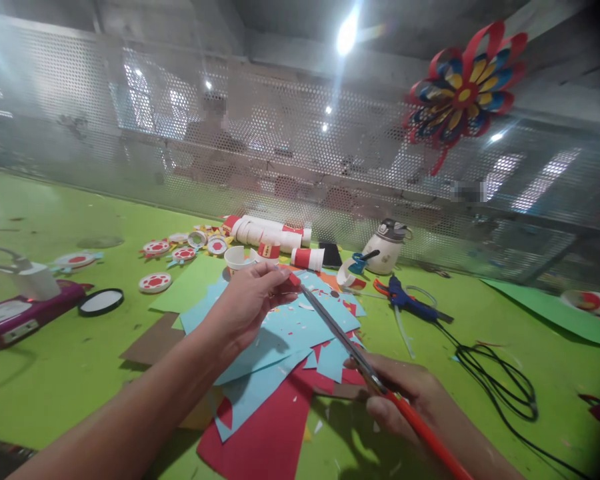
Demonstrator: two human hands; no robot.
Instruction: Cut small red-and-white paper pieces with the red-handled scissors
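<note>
While no writing reads, left hand (250,297) fingers pinch a red scrap (293,280), right hand (405,397) grips scissors (350,350).

Scissors (350,347) at small red piece (294,280)

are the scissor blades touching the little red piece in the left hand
Touching: the head view shows the scissors blade tips meeting the red piece pinched by the left hand.

Scissors (350,350): orange handles, long steel blades, held low right, tips angled up-left. Small red paper piece (293,280) pinched at blade tips, above blue paper sheets (280,340).
</note>
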